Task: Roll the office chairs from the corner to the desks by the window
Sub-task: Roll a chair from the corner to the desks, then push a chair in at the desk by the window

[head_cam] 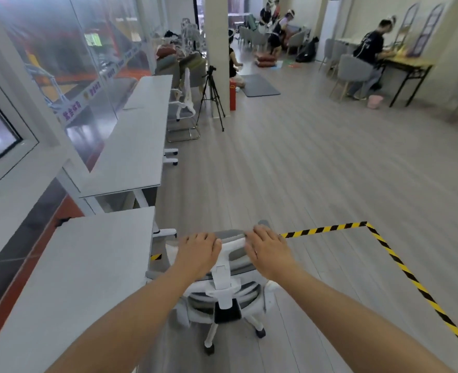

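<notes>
Office chair [223, 289]: standing lower centre, both hands gripping its headrest, left hand [199, 253], right hand [266, 250].
Bench [87, 265]: sitting just left.
Tripod [211, 98]: standing ahead, upper centre.
Floor tape [400, 267]: running right.

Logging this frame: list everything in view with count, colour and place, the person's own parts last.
office chair: one, white and grey, under both hands, beside the near desk
desks: a white row along the window, left
second chair: one, white, at a far desk
tripod: one, black, by the pillar
hazard tape: yellow-black, on the floor, right
wooden table: one, far right, a person seated at it
other people: several, far back
left hand: on the headrest top
right hand: on the headrest top
</notes>
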`<move>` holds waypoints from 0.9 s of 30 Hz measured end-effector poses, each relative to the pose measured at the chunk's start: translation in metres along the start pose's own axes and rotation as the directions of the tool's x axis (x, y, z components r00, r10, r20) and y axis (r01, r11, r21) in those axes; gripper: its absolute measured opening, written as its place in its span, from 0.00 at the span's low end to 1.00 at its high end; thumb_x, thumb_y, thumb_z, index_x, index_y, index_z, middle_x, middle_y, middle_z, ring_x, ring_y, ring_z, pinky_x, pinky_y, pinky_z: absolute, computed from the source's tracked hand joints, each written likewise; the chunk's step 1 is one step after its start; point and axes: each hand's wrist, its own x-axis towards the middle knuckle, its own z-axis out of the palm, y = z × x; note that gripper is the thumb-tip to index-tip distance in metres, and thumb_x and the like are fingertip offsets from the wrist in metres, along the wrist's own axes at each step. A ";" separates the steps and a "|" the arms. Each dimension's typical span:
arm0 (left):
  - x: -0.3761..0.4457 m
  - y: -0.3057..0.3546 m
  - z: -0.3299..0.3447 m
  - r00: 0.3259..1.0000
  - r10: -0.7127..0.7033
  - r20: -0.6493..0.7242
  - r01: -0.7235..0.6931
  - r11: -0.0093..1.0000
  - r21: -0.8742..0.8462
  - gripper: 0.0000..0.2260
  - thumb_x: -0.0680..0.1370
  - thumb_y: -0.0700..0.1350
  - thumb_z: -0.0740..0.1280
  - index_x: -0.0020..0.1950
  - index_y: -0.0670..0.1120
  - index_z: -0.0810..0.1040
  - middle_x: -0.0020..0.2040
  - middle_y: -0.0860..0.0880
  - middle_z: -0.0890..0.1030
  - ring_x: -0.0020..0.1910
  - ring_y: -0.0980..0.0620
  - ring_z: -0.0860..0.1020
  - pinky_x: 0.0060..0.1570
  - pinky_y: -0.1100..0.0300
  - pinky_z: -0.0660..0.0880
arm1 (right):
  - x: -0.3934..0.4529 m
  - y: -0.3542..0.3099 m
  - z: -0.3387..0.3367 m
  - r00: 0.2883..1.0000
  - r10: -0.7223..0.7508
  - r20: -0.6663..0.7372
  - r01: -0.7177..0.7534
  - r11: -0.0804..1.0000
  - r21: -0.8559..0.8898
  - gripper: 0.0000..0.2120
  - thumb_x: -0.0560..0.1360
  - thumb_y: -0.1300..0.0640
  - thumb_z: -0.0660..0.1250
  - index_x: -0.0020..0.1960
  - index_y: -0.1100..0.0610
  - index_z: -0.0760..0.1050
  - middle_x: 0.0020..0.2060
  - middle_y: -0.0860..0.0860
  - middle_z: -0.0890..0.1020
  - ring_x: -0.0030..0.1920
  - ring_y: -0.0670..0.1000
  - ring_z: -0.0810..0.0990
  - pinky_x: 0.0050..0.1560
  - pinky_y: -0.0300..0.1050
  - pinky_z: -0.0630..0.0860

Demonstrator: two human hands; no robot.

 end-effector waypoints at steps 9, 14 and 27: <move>0.010 0.159 -0.018 0.903 0.422 0.074 -0.429 0.892 0.144 0.16 0.80 0.53 0.54 0.62 0.49 0.73 0.57 0.48 0.77 0.55 0.44 0.75 0.52 0.50 0.71 | -0.156 0.085 -0.058 0.850 0.520 0.081 -0.505 0.850 -0.150 0.22 0.83 0.43 0.46 0.69 0.51 0.68 0.65 0.52 0.74 0.65 0.56 0.72 0.64 0.53 0.68; -0.020 0.288 -0.015 0.734 0.663 0.148 -0.679 0.725 0.120 0.17 0.82 0.53 0.52 0.63 0.47 0.72 0.56 0.47 0.77 0.55 0.44 0.75 0.53 0.49 0.71 | -0.280 0.133 -0.091 0.694 0.720 0.015 -0.710 0.688 -0.147 0.22 0.84 0.43 0.47 0.71 0.52 0.67 0.65 0.52 0.74 0.64 0.57 0.73 0.63 0.54 0.69; -0.267 0.657 -0.011 0.306 0.943 0.132 -0.951 0.309 -0.005 0.17 0.82 0.53 0.52 0.63 0.47 0.72 0.59 0.47 0.76 0.59 0.44 0.72 0.59 0.49 0.68 | -0.696 0.202 -0.155 0.216 0.973 -0.084 -0.970 0.204 -0.130 0.20 0.82 0.46 0.50 0.70 0.52 0.68 0.62 0.52 0.76 0.63 0.56 0.73 0.60 0.52 0.67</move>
